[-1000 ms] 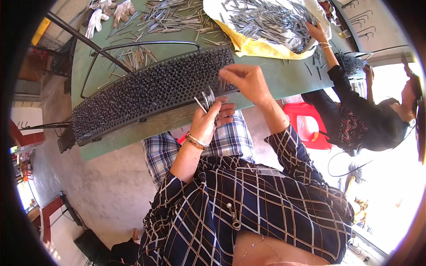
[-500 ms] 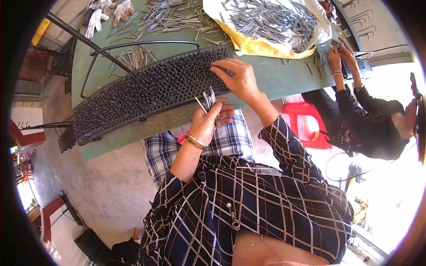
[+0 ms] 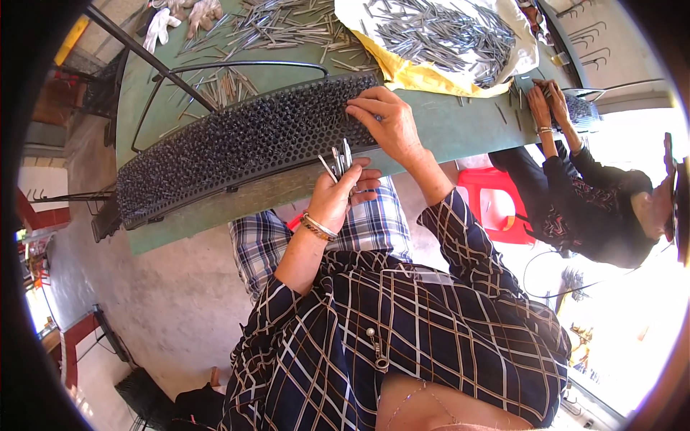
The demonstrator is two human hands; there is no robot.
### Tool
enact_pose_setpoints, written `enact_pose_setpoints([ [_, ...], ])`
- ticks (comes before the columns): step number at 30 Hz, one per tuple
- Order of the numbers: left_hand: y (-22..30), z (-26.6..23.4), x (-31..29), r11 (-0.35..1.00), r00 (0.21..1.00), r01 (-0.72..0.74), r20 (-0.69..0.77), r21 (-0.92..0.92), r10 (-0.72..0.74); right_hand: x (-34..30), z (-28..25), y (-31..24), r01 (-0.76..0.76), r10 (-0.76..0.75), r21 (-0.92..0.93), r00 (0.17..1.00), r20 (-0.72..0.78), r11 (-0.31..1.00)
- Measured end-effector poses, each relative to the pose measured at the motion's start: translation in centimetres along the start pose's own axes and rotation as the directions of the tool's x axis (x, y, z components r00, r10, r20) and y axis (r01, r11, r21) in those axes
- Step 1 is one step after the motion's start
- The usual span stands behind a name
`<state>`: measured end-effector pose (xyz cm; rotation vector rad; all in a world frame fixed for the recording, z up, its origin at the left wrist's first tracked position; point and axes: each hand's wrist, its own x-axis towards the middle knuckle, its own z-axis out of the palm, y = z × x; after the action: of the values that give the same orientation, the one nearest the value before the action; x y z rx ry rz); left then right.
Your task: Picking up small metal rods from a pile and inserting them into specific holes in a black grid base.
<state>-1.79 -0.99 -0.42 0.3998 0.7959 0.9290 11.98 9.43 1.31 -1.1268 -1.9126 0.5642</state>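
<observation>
My left hand (image 3: 338,192) is closed around a small bunch of thin metal rods (image 3: 339,159), their tips pointing up past the thumb. Just above it, my right hand (image 3: 392,123) touches the right end of a long black perforated rack (image 3: 244,140), with thumb and forefinger pinched together. Whatever those fingertips hold is too small to make out. Dark rod ends crowd most of the rack's holes, while a strip of bare holes shows along its near right side. The rack lies at a slant along the near edge of a green table (image 3: 449,136).
A white and yellow sack (image 3: 402,72) heaped with metal rods lies at the back. More loose rods (image 3: 287,29) and work gloves (image 3: 159,27) are at far left. A co-worker's hands (image 3: 546,104) work at another rack (image 3: 581,109) on the right, near a red stool (image 3: 492,205).
My right hand stays at the rack's right end with only a slight shift. My left hand still holds the rods. The co-worker's hands have moved a little.
</observation>
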Motion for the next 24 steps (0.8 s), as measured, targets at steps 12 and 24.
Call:
enact_pose_setpoints([
  [12,-0.1,0.1,-0.1,1.0,1.0,0.005,0.007,0.005,-0.005,0.2,0.1,-0.2,0.148,-0.147,-0.149,0.989,0.016,0.978],
  [24,0.2,-0.4,-0.2,0.997,0.999,0.055,0.005,-0.048,-0.054,0.4,0.1,-1.0,0.274,-0.276,-0.324,0.96,0.04,0.906],
])
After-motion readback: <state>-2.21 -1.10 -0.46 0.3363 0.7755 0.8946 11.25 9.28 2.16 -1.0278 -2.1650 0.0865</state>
